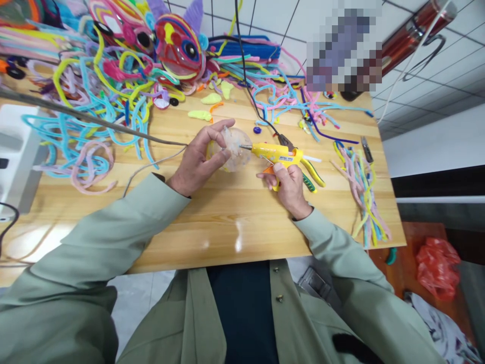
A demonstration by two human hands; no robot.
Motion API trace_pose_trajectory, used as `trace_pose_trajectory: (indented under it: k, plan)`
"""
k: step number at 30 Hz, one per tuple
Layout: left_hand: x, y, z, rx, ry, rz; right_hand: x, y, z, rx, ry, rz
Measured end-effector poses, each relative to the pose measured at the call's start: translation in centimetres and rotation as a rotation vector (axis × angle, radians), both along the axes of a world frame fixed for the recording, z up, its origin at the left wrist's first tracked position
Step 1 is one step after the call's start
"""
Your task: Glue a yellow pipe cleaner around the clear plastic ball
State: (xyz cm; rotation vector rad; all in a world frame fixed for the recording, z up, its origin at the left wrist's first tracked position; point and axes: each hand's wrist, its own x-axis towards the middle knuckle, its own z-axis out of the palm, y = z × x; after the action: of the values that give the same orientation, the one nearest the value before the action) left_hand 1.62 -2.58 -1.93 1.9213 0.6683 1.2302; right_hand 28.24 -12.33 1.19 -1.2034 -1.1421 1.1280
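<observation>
My right hand (291, 188) is wrapped round the handle of a yellow hot glue gun (270, 150) with an orange trigger. A white glue stick (313, 160) sticks out of its back end. The metal nozzle points left, over a clear round plastic piece (239, 161) dotted with dried glue. My left hand (202, 157) is over the left side of that piece, thumb and fingers pinched together close to the nozzle. Whatever they pinch is too small to make out. Pliers with yellow and green handles (312, 173) lie just behind the glue gun.
Tangled pipe cleaners (113, 108) cover the back left of the table. A colourful mask-like figure (181, 48) stands behind them. Yellow leaf-shaped pieces (211, 98) lie near the middle. A pipe cleaner bundle (366, 194) and a small cutter (367, 150) are at the right. Cords cross the table.
</observation>
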Motion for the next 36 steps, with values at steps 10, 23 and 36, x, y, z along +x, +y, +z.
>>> trace_pose_trajectory:
  k: [10, 23, 36]
  plan:
    - [0.09, -0.3, 0.16, -0.066, -0.011, 0.018, -0.05, 0.06, -0.15, -0.001, 0.006, -0.012]
    - [0.01, -0.18, 0.2, -0.041, 0.014, 0.004, -0.27, 0.05, 0.02, -0.026, -0.025, -0.023]
    - [0.21, -0.3, 0.39, -0.023, 0.005, 0.012, -0.39, -0.33, 0.14, -0.024, -0.015, -0.031]
